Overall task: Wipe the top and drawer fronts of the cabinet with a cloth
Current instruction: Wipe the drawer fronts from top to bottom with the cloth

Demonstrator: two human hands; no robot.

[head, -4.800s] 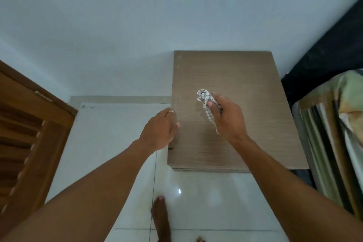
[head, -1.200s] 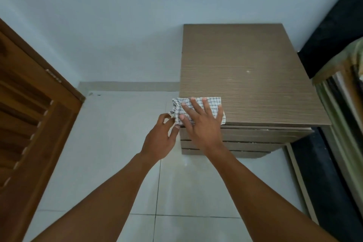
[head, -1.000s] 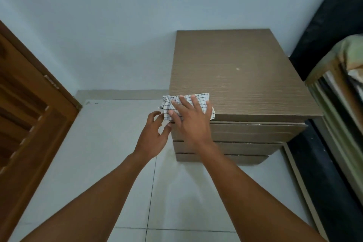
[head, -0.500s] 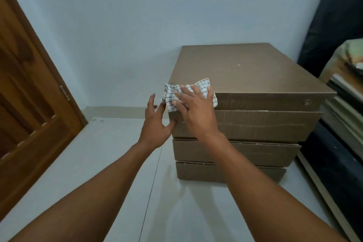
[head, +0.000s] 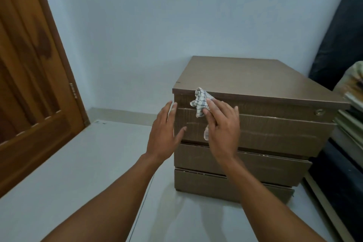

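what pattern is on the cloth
White with a thin dark grid check, on the cloth under the right hand; head view.

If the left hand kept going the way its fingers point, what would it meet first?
Probably the cabinet's left front corner: the left hand is open, fingertips right at the top drawer's left edge. Depth is unclear; it might slip past alongside.

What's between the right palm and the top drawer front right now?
In the head view, the checked cloth lies between the right hand and the top drawer front; the hand presses it flat against the wood, with cloth bunched out above the fingertips.
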